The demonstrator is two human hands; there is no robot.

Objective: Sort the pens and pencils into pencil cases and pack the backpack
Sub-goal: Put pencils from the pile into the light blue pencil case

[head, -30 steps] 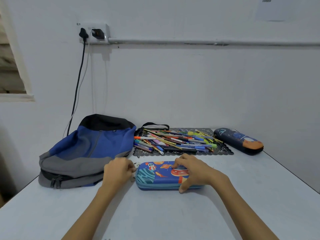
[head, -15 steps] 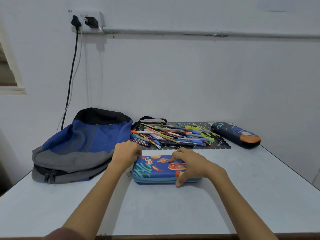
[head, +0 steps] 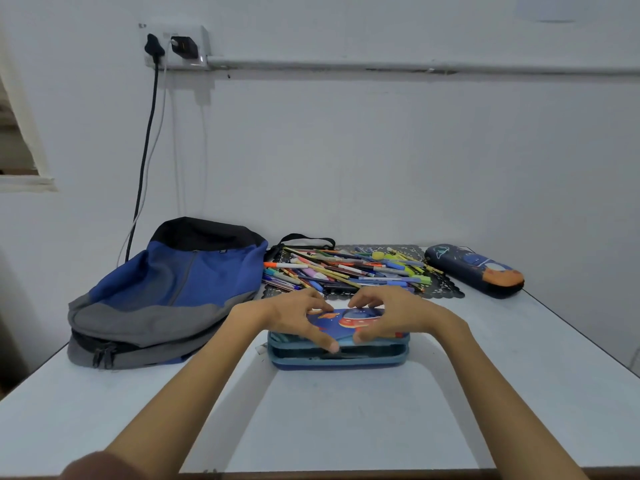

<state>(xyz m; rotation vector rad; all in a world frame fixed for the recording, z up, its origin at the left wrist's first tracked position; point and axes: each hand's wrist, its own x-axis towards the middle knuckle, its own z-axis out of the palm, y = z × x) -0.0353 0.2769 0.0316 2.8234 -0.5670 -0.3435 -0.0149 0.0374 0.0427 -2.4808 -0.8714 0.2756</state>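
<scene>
Both hands, left hand (head: 298,320) and right hand (head: 391,317), grip the lid of the blue pencil case (head: 339,344), partly open on the tabletop (head: 346,420). Behind: pens and pencils (head: 346,270) piled on a dark mat (head: 446,289), backpack (head: 169,292) left, dark pencil case (head: 474,270) far right.

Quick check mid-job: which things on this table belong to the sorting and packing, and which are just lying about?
Job:
- light blue case, both hands on its lid: left hand, right hand
- pens and pencils
- dark case
- backpack

Lying about:
- black mat under the pile
- wall socket and its cables
</scene>
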